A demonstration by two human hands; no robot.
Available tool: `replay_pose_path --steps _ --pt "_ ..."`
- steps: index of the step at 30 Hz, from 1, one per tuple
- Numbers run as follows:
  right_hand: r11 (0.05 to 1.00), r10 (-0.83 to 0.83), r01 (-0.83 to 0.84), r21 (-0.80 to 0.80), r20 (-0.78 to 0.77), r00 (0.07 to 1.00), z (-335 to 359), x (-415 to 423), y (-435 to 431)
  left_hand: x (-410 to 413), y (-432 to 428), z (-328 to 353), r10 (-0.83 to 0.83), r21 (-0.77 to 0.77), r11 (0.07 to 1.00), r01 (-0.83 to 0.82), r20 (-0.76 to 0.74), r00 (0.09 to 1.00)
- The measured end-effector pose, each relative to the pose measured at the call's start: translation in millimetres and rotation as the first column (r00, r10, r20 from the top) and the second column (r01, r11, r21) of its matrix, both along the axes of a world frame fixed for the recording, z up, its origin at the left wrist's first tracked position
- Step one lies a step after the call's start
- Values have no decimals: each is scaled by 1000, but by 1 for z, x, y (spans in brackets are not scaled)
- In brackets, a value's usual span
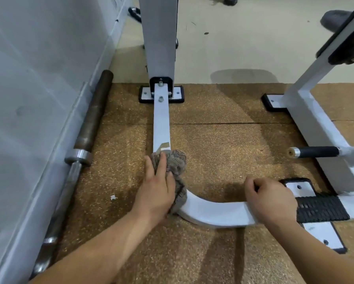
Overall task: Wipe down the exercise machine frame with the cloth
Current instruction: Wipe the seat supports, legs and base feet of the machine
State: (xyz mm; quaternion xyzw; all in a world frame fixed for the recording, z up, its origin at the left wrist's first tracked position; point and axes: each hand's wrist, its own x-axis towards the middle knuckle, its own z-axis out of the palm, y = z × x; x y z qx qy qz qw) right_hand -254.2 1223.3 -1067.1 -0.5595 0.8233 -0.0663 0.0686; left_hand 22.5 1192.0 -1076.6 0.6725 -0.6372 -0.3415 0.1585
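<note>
Starting from the biggest thing, the white frame sits bolted on a brown speckled floor mat. Its low rail runs from the upright's foot toward the viewer, then bends off to the right. It looks like painted steel, heavy and rigid, so it should take firm pressure without shifting, though its smooth paint will probably let a damp rag slide easily. A rusty barbell lies along the wall, well apart from the work. The right hand rests on the curved stretch of rail with its fingers curled at the far edge, a narrow bracing grip. The left hand holds the cloth down on the rail just before the bend, fingers laid along it and thumb tucked into the folds. The cloth is grey-brown, soft and bunched, light and floppy. It is best kept wadded under the palm so it wraps the rail's top and sides. A tan scuff just ahead of it may need harder rubbing.
</note>
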Motion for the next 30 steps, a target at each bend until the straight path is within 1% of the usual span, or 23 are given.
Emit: replay_pose_path --steps 3,6,8,12,13,15,17,19,21,23,24,27,30 --pt "996 -52 53 68 -19 998 4 7 -2 -37 31 2 115 28 993 -114 -73 991" --pt "997 -62 61 46 19 998 5 5 0 -59 64 1 178 23 984 -177 -236 955" --pt "997 -71 70 24 21 997 4 3 1 -59 62 -4 208 31 978 -208 -306 929" --pt "998 -58 57 12 12 998 1 3 1 -36 31 -14 204 9 976 -216 -364 909" --pt "998 -57 57 7 7 998 0 2 2 -31 23 -15 185 -6 980 -200 -362 914" --pt "999 -51 51 14 -2 999 0 2 3 -28 23 -11 170 -23 982 -186 -312 935" --pt "999 -52 52 12 5 999 2 4 3 -37 43 -6 188 -1 981 -196 -286 940" --pt "999 -52 52 3 11 999 3 6 3 -51 72 -2 173 23 984 -175 -320 931" --pt "999 -42 42 12 3 999 5 6 3 -58 79 -3 171 37 985 -169 -357 918" --pt "999 -28 27 16 16 999 4 5 3 -54 58 -5 225 74 974 -213 -350 909" --pt "1000 -25 25 -6 22 999 3 5 4 -47 44 -7 238 68 971 -228 -351 906" --pt "998 -18 21 -52 45 999 0 2 7 -17 6 -6 146 22 989 -147 -314 938" --pt "1000 -4 4 -26 13 1000 -2 0 6 -12 5 -4 79 -40 995 -91 -235 969"
